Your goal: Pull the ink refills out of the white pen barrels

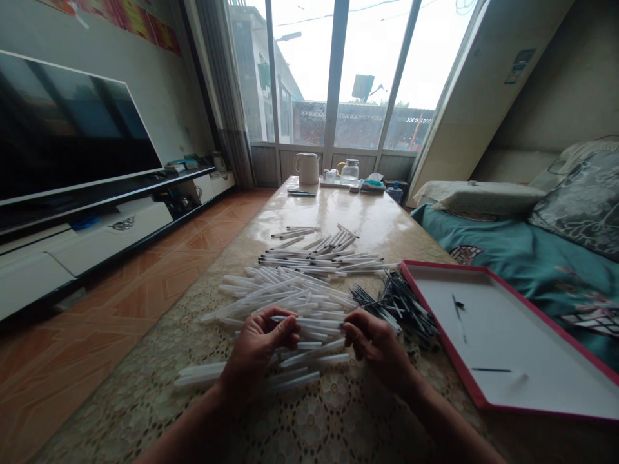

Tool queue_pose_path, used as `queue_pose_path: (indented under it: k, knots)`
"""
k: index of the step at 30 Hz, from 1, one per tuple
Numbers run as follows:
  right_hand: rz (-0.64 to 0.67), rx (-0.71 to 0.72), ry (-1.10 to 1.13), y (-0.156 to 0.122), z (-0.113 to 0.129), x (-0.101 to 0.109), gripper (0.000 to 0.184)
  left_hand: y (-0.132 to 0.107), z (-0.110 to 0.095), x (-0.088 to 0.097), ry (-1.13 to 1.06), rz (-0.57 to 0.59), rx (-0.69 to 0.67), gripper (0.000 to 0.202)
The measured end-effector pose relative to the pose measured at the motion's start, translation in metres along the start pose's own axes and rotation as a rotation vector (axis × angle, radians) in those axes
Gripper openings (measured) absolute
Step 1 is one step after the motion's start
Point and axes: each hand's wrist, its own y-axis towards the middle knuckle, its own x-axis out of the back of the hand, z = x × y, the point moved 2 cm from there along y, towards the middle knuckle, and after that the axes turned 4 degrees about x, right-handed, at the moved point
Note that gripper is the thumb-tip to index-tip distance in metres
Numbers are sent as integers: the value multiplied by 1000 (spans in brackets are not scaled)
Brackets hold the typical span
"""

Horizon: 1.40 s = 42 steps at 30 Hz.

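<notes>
My left hand (264, 338) is closed in a pinch on one end of a translucent white pen barrel (319, 321). At the barrel's other end, my right hand (370, 341) has its fingertips closed together; they hide whatever detail is there. Under and beyond both hands lies a loose heap of similar white barrels (275, 287). To the right of the heap is a pile of thin black pen refills (411, 306). Farther back, white pens with dark ends (324, 260) lie in a spread-out row.
A shallow red-rimmed tray (476, 394) sits at the right, holding a few dark slim pieces. At the table's (314, 419) far end stand a pitcher (308, 169), a glass jar (350, 171) and a tissue pack (372, 183). A bed (483, 235) runs along the right.
</notes>
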Motion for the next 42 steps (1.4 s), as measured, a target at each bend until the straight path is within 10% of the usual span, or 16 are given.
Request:
queue_pose_path:
  k: [42]
  knots:
    - [29,-35,118,-1,-2,-5,41,0,1,-1,9,43,-26,27]
